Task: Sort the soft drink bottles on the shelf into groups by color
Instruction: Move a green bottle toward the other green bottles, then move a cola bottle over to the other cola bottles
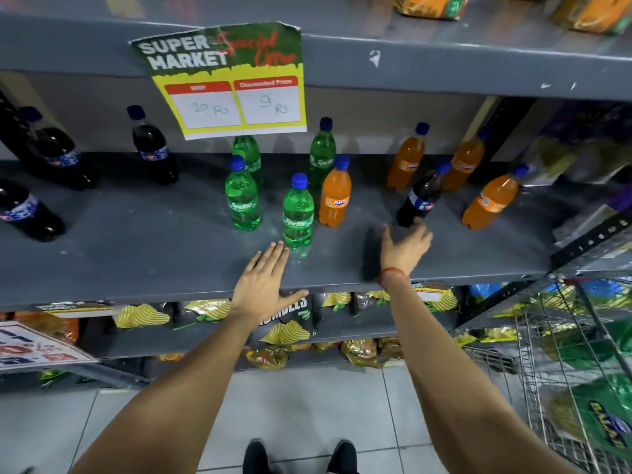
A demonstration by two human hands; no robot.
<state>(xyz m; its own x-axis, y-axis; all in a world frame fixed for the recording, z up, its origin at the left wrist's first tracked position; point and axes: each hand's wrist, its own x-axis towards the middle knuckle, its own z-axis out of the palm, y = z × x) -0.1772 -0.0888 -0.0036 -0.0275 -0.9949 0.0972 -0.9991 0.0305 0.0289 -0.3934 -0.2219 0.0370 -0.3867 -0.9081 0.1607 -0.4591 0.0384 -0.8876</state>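
Soft drink bottles with blue caps stand on a grey shelf (pixel 136 254). Three dark cola bottles stand at the left, one of them at the back (pixel 152 148). Several green bottles cluster in the middle, the nearest one (pixel 298 213) at the front. One orange bottle (pixel 335 196) stands beside the green ones. Three more orange bottles stand at the right, with a dark cola bottle (pixel 420 198) among them. My left hand (pixel 263 282) lies flat and empty on the shelf edge, just in front of the nearest green bottle. My right hand (pixel 405 246) hovers with fingers spread just below the dark cola bottle's base.
A paper price sign (pixel 225 80) hangs from the shelf above, covering the tops of the rear green bottles. Snack bags (pixel 284 330) fill the lower shelves. A wire basket rack (pixel 574 354) stands at the right. Orange packs sit on the top shelf.
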